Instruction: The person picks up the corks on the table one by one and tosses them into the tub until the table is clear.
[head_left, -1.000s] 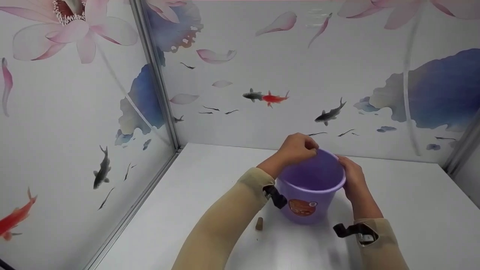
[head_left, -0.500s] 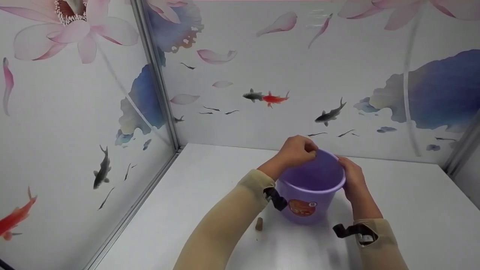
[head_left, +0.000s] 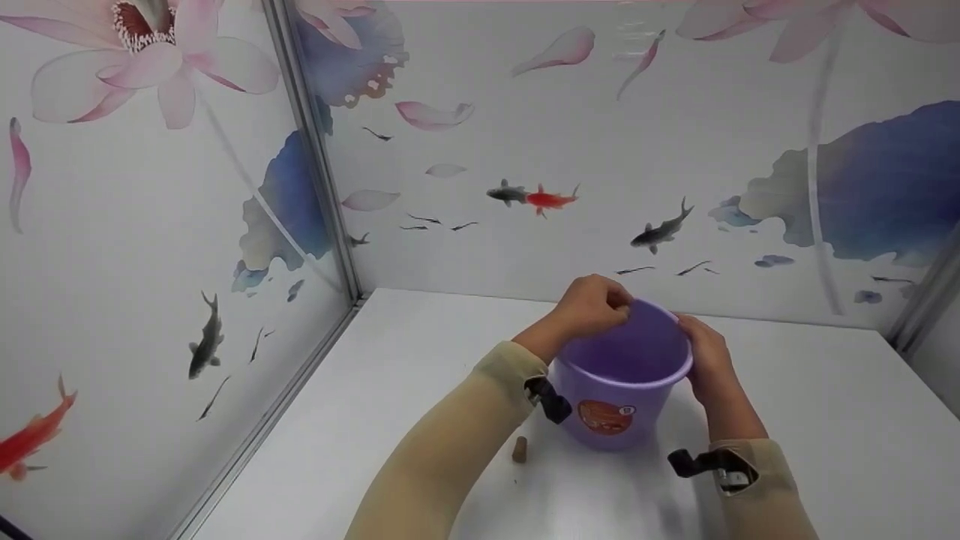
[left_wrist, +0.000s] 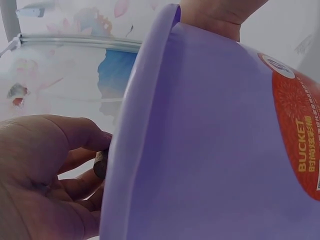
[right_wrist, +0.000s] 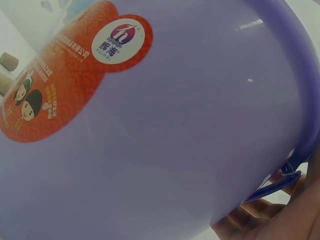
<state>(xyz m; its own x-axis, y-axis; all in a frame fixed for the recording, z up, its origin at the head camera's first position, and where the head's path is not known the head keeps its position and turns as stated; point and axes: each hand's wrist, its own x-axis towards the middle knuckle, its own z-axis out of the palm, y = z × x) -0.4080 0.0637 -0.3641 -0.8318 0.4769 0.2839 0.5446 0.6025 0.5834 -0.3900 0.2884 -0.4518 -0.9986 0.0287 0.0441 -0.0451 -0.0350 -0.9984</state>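
Note:
A purple bucket (head_left: 611, 409) with a red-orange label (left_wrist: 295, 125) stands on the white table, its mouth facing up towards me. My left hand (head_left: 592, 307) is over the bucket's left rim, with fingertips above the opening. In the left wrist view its thumb and fingers pinch a small brown cork-like piece (left_wrist: 101, 164), partly hidden by the rim. My right hand (head_left: 709, 356) grips the bucket's right side at the rim, fingers curled by the purple handle (right_wrist: 272, 189). A similar brown cork (head_left: 520, 450) stands on the table left of the bucket.
The white table (head_left: 420, 352) meets printed wall panels (head_left: 465, 255) at the back and left, with metal framing (head_left: 319, 157) in the corner. Black wrist camera mounts (head_left: 551, 401) stick out from both sleeves.
My left hand has lowered slightly and shifted a little left over the bucket's mouth. The right hand, the bucket and the cork on the table stay in place.

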